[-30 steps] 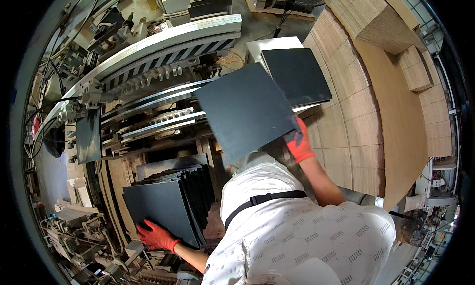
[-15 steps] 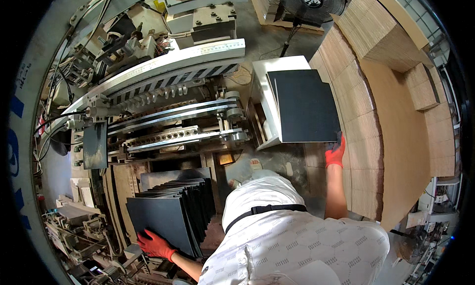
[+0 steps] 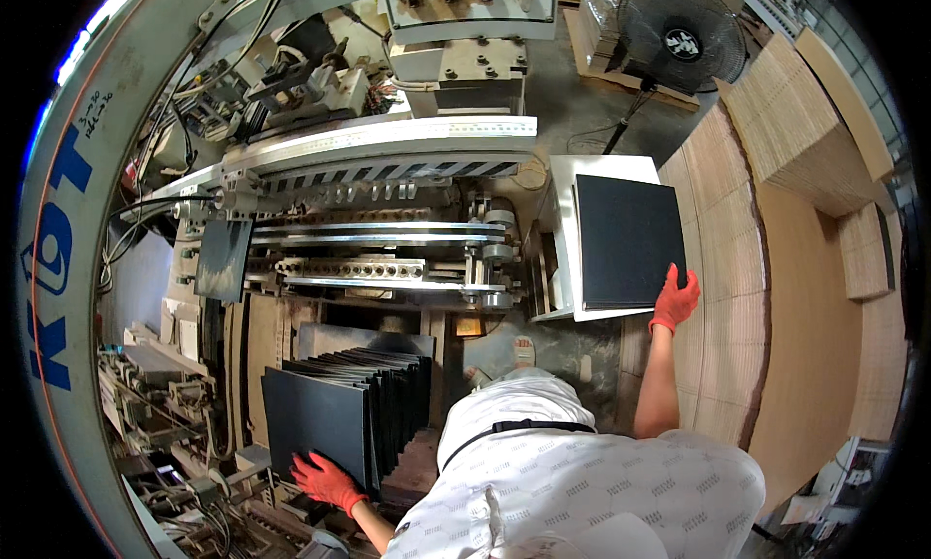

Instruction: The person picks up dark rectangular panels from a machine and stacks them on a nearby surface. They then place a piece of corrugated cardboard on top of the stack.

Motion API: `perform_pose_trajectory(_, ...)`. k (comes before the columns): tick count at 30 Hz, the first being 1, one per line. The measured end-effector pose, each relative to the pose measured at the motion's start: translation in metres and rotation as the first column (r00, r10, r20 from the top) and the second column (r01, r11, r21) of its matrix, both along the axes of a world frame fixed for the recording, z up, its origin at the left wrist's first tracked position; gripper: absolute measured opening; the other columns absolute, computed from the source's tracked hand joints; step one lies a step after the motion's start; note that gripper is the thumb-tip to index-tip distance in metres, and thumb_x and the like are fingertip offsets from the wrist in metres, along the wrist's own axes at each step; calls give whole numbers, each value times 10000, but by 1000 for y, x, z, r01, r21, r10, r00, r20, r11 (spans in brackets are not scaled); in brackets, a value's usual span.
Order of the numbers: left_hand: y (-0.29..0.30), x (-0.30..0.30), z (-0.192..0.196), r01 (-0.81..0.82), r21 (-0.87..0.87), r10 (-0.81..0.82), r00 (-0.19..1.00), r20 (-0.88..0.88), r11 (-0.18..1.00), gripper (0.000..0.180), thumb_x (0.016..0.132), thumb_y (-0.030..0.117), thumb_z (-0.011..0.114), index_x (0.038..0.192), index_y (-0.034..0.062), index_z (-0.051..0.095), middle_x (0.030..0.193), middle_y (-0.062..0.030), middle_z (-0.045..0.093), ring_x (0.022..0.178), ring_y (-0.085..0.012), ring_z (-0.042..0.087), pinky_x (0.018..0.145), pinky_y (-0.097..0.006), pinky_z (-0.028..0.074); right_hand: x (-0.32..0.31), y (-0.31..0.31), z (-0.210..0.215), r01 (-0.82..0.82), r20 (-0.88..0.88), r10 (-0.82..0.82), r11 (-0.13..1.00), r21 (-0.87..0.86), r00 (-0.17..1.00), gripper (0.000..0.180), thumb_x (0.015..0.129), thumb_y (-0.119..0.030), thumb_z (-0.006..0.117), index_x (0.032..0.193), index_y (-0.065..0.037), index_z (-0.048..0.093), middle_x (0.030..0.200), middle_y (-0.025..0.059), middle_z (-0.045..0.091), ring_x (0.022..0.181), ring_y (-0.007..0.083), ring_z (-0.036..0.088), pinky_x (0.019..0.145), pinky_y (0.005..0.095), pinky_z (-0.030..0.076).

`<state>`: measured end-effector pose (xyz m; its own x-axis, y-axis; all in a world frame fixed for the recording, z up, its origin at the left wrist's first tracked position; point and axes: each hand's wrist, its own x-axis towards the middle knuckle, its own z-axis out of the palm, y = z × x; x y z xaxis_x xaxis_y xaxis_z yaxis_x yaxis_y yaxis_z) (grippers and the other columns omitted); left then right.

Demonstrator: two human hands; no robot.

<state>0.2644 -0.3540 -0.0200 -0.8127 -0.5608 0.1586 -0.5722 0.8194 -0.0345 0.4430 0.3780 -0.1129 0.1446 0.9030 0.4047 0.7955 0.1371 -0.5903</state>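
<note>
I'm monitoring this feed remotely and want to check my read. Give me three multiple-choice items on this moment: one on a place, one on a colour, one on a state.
1. Where does the right hand rest?
A. On the edge of the flat stack of dark square sheets on the white table
B. On the black floor fan
C. On the cardboard piles

2. What colour are the gloves?
A. Blue
B. Red-orange
C. White

3. How do the dark sheets by the left hand stand?
A. Flat
B. Rolled
C. Upright on edge, leaning in a row

Key: 1 A, its fingers touch the stack's near right corner; 2 B, both gloves show that colour; 3 C, their top edges fan side by side.
</note>
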Motion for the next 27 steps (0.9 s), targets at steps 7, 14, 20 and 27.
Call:
perform_pose_trajectory(7, 16, 70, -29, -68, 229, 151, 917, -368, 971, 644, 1012, 406, 625, 1458, -38, 488, 1443, -274, 531, 1347, -428, 483, 1119, -485, 404, -28, -20, 35, -18, 438, -34, 993, 113, 898, 484, 953, -476, 663, 1311, -157, 607, 1369, 128, 608, 1335, 337, 502, 1095, 622, 344)
perform_pose_trajectory(14, 45, 85, -39, -355, 385, 513, 710, -482, 852, 583, 942, 429, 710, 1319, -9, 635, 1217, -297, 630, 1135, -427, 583, 975, -479, 467, -173, -135, 61, -870, -18, 884, 464, 168, 468, 205, 883, -121, 744, 1056, -54, 656, 1119, 136, 662, 1045, 367, 607, 934, 475, 476)
perform_pose_trajectory(20, 68, 81, -28, -502, 593, 766, 526, -369, 630, 490, 929, 434, 724, 1364, 224, 647, 1308, -270, 527, 1161, -407, 557, 960, -484, 480, -279, -219, 66, -997, 113, 992, -57, 42, -52, 171, 890, -308, 696, 959, -154, 671, 949, 24, 670, 991, 266, 608, 951, 490, 398)
perform_pose_trajectory(27, 90, 93, -48, -401, 710, 793, 479, -375, 578, 478, 884, 390, 795, 1324, 271, 649, 1374, -227, 428, 1139, -350, 550, 947, -453, 483, -297, -231, 50, -949, 308, 904, -246, -196, -298, 416, 823, -517, 738, 899, -115, 667, 809, 141, 696, 799, 366, 705, 681, 503, 537)
